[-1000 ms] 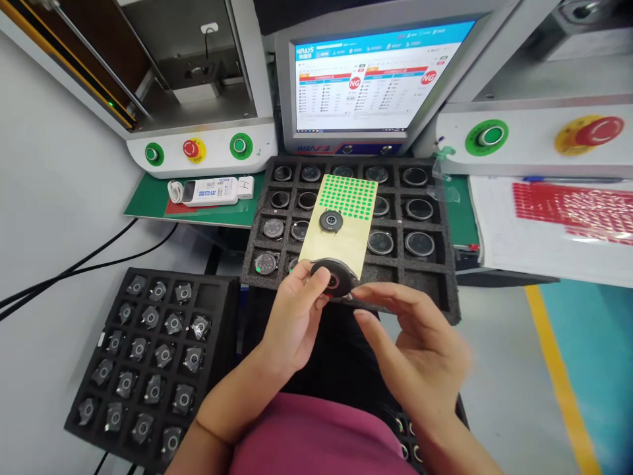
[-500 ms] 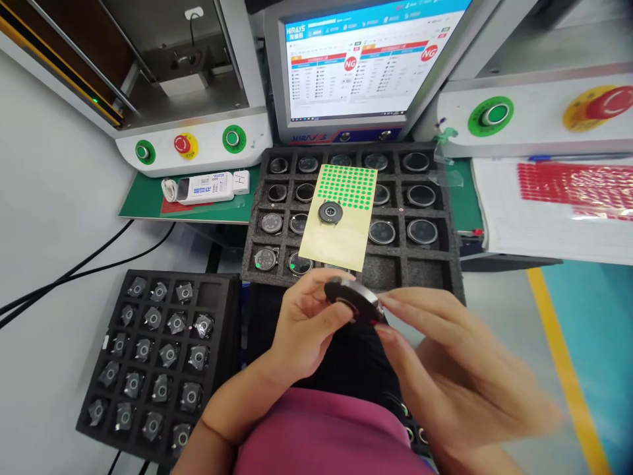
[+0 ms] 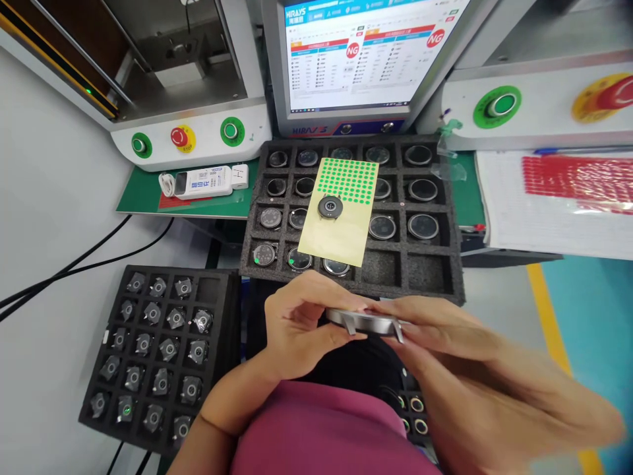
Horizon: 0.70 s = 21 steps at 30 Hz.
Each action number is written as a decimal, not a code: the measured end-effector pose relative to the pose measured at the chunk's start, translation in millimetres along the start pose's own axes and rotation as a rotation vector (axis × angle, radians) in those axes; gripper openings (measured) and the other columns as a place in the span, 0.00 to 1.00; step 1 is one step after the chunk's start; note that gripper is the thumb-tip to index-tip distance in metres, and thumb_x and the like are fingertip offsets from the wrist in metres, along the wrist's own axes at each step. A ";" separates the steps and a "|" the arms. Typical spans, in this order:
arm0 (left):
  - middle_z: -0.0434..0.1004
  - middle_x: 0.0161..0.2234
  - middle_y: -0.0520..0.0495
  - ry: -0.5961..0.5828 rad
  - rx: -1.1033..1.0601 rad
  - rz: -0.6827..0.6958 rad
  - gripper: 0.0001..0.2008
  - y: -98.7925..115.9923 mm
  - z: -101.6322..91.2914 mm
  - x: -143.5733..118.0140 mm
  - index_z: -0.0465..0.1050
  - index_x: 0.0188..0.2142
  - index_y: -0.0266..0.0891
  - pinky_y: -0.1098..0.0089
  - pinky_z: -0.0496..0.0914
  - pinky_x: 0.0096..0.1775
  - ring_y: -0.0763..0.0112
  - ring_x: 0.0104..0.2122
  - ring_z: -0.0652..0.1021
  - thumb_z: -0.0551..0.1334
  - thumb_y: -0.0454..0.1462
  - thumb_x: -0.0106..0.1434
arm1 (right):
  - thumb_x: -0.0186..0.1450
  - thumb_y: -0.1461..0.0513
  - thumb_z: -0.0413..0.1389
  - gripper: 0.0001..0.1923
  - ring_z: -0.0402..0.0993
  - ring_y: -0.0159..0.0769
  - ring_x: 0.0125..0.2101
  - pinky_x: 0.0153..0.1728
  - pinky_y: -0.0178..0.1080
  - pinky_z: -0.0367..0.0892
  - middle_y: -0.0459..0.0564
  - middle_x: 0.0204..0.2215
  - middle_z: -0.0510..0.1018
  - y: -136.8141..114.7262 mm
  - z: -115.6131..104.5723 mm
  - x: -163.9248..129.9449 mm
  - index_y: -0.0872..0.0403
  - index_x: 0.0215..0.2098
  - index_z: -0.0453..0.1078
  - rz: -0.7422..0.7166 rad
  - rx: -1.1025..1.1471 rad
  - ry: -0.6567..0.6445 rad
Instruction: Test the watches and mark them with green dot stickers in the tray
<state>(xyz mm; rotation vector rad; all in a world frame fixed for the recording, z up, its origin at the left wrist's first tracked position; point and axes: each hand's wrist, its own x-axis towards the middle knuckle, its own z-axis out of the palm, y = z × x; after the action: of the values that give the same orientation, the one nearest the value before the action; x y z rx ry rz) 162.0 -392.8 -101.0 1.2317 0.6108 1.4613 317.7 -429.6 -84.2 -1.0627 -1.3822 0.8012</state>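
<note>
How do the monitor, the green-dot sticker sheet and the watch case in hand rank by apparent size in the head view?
1. monitor
2. green-dot sticker sheet
3. watch case, held by both hands; it is nearer the camera, so this place is unsure.

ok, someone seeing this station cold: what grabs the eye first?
Front and centre, the left hand and right hand together grip a round metal watch case, seen edge-on. Behind them, a yellow sheet of green dot stickers lies across the black foam tray of round parts, a watch body resting on it. Above, the monitor shows two red NG marks.
</note>
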 end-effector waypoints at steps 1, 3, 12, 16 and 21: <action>0.78 0.31 0.48 -0.011 -0.002 0.001 0.07 0.2 -0.5 0.7 0.80 0.41 0.42 0.73 0.77 0.35 0.71 0.32 0.82 0.70 0.35 0.61 | 0.58 0.72 0.66 0.14 0.82 0.41 0.35 0.33 0.42 0.80 0.48 0.37 0.84 -1.0 -0.4 2.9 0.48 0.38 0.78 0.008 0.019 0.009; 0.78 0.31 0.48 -0.027 -0.009 -0.004 0.07 0.2 -1.4 1.5 0.80 0.41 0.42 0.73 0.77 0.35 0.72 0.32 0.82 0.70 0.35 0.61 | 0.60 0.71 0.66 0.11 0.81 0.38 0.33 0.33 0.39 0.79 0.47 0.34 0.83 -3.4 0.6 9.3 0.49 0.35 0.77 0.039 0.081 0.005; 0.79 0.32 0.50 -0.033 -0.015 -0.023 0.09 -3.1 -4.0 0.2 0.79 0.40 0.41 0.74 0.78 0.37 0.71 0.34 0.83 0.71 0.31 0.60 | 0.59 0.69 0.67 0.10 0.82 0.38 0.33 0.33 0.39 0.79 0.47 0.32 0.84 3.6 8.5 10.2 0.49 0.37 0.78 0.044 0.108 0.045; 0.80 0.31 0.50 0.017 0.004 -0.050 0.08 -2.3 -2.3 1.0 0.79 0.39 0.42 0.75 0.78 0.36 0.71 0.33 0.83 0.71 0.32 0.59 | 0.59 0.69 0.66 0.10 0.82 0.40 0.32 0.31 0.42 0.79 0.47 0.33 0.84 11.6 9.5 4.2 0.49 0.36 0.78 -0.077 -0.029 0.097; 0.82 0.31 0.50 0.112 0.086 -0.049 0.09 -2.7 5.9 -0.6 0.80 0.37 0.41 0.78 0.78 0.34 0.74 0.31 0.83 0.72 0.31 0.57 | 0.62 0.66 0.65 0.04 0.82 0.39 0.30 0.28 0.40 0.78 0.49 0.33 0.84 17.9 7.2 -3.6 0.51 0.33 0.76 -0.100 -0.137 0.086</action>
<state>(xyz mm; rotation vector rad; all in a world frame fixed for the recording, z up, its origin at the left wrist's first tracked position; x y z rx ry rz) 168.4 -394.0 -101.6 1.1979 0.7810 1.4827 312.9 -425.7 -102.8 -1.1117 -1.4209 0.5878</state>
